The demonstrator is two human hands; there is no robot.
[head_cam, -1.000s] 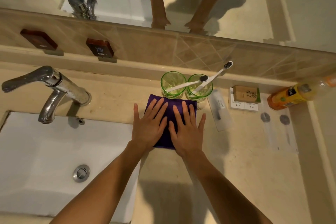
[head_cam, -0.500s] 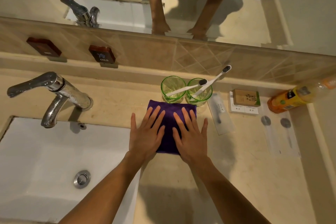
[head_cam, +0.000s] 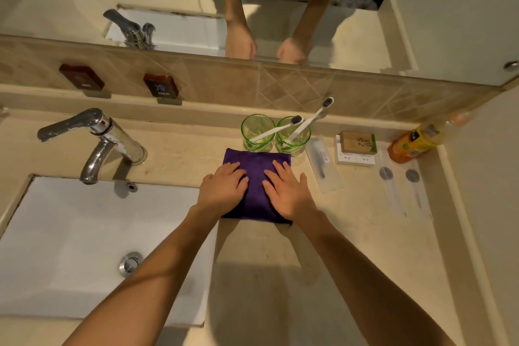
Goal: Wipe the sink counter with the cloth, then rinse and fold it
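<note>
**Two hands flat on a folded purple cloth**

Two bare hands lie on the folded purple cloth [head_cam: 257, 174] in the head view. The left hand [head_cam: 223, 191] rests on the cloth's left part with fingers slightly bent, palm down, not gripping. The right hand [head_cam: 286, 191] rests on the right part with fingers spread and straight. The cloth lies flat on the beige stone sink counter [head_cam: 351, 247], just right of the white rectangular sink basin [head_cam: 70, 233]. Its far edge is just beside two green drinking glasses [head_cam: 276, 133], each holding a white toothbrush [head_cam: 309, 118]. A chrome tap [head_cam: 98, 137] stands behind the basin. Further right are a small brown cardboard box [head_cam: 357, 143] and an orange plastic bottle [head_cam: 415, 143] lying on its side near the wall.
</note>
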